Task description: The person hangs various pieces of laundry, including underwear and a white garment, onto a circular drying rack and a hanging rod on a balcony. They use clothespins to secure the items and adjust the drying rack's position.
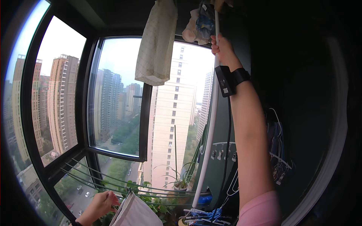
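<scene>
My right hand point(222, 48), raised high with a black device strapped at the wrist, grips a long white pole point(210, 121) that slants down to the hangers at the bottom. Pale pink and blue garments point(199, 25) hang beside the pole's upper part. To their left hangs a long cream cloth garment point(157, 45). At the lower left my left hand point(106, 202) has its fingers curled near the edge of a white cloth point(137, 212), which hangs by a dark clip at a green rack line. Whether those fingers touch or hold the cloth is unclear.
Green rack lines point(96, 177) cross in front of the windows, one of which point(143, 124) stands open. Leafy plants and a potted spider plant point(181, 182) stand below. Blue and white hangers point(210, 216) lie at the bottom. Clip hangers point(224, 152) hang by the dark wall at right.
</scene>
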The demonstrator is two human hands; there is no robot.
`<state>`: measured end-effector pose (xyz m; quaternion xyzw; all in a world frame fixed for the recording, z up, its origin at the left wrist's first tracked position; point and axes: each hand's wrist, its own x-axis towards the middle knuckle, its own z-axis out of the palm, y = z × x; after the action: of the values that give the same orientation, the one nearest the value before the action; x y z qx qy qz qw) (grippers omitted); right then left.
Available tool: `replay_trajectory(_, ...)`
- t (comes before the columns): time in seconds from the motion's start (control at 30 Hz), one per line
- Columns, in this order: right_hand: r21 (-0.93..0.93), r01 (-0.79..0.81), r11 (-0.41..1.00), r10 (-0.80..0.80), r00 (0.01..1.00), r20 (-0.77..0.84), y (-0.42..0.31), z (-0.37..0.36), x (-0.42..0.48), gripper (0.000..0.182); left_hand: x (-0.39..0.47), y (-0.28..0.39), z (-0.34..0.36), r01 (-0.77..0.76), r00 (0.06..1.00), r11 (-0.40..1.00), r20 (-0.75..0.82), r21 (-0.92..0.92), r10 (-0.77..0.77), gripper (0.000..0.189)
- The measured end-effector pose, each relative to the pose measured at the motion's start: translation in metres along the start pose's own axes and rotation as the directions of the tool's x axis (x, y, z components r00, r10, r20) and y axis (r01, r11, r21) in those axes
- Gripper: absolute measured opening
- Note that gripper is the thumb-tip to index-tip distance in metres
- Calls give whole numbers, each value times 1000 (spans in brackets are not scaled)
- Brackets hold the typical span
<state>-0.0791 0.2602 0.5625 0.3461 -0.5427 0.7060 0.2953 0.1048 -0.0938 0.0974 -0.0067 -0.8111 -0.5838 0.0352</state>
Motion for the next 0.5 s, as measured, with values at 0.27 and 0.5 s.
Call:
replay_trajectory(0.27,73,20,997,-22,999,36,7,7,63,33,6,3,-12,36,986,980,-153,-197,-67,43)
replay_trajectory(0.5,104,-51,993,47,998,33,17,-12,54,33,23,-36,-20,-301,918,928,-198,219,344,42)
